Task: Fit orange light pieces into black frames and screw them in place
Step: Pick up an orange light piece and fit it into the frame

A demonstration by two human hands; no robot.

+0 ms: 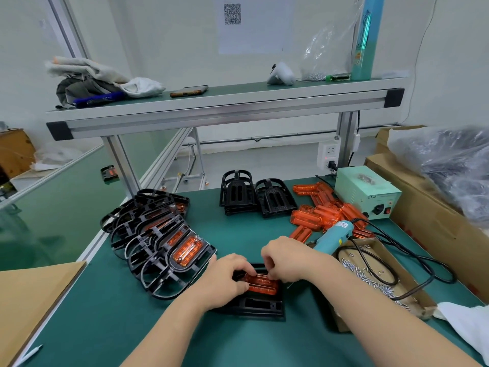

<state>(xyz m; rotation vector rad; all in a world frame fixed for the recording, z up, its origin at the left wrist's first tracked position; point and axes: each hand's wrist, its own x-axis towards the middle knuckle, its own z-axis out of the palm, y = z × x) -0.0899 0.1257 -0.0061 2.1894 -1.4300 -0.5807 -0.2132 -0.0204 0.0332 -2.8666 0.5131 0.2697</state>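
A black frame (260,304) lies flat on the green mat in front of me, with an orange light piece (262,283) sitting in its upper part. My left hand (225,280) lies over the frame's left side, its fingers curled onto the left end of the orange piece. At the piece's right end, the fingertips of my right hand (287,262) pinch down on it. A teal electric screwdriver (334,237) rests just behind my right hand. Loose orange pieces (321,214) are heaped at the back right.
Several finished frames with orange lights (158,238) overlap at the left. Two stacks of empty black frames (255,196) stand behind. A cardboard tray of screws (378,282) and a black cable lie at the right, beside a green power unit (367,193). Cardboard sheet (31,300) at near left.
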